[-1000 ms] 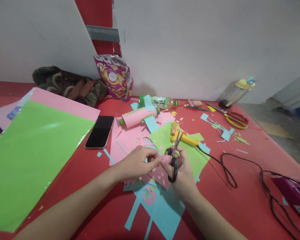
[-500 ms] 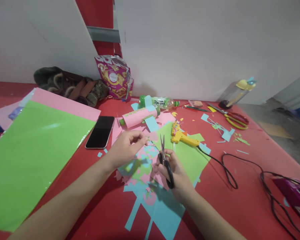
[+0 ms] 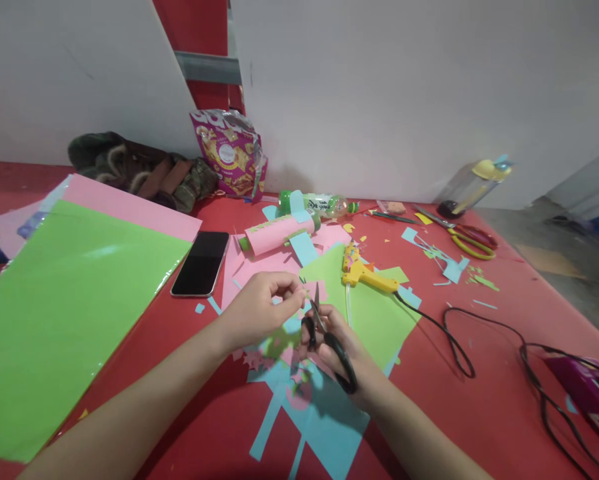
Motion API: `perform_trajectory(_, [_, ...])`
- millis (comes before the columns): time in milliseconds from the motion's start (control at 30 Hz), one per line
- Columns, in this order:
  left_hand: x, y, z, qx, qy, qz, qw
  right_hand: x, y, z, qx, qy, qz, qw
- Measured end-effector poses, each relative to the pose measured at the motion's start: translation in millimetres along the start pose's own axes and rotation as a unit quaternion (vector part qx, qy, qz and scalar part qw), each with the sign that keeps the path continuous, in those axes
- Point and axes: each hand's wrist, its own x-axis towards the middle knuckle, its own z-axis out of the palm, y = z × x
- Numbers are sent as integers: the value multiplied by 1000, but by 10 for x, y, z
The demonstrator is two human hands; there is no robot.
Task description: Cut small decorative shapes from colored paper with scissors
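Observation:
My right hand (image 3: 346, 347) holds black-handled scissors (image 3: 336, 347), their blades apart and pointing up and away from me. Close to the blade tips, my left hand (image 3: 266, 303) is closed in a pinch on a small piece of paper (image 3: 306, 294), greenish and mostly hidden by the fingers. Beneath both hands lie pink, green and blue paper scraps, with a blue paper sheet (image 3: 336, 427) nearest me. A yellow glue gun (image 3: 369, 277) rests on a green sheet (image 3: 379, 320) right of the scissors. Beyond my left hand is a pink paper roll (image 3: 279, 235) with green ends.
A phone (image 3: 200, 265) and large green sheet (image 3: 79, 293) lie on the left. At the back are a snack bag (image 3: 229, 157), a green bottle (image 3: 324, 205) and larger scissors (image 3: 472, 241). A black cord (image 3: 499, 317) crosses the right side.
My left hand has moved slightly right and toward me, up to the scissors. The scissors have tilted left and their blades have spread wider.

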Motion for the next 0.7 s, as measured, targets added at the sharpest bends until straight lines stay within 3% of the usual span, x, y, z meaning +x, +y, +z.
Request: perform_trajectory(700, [-36, 9, 62, -16, 19, 16, 1000, 7, 28, -18, 14, -31, -22, 999])
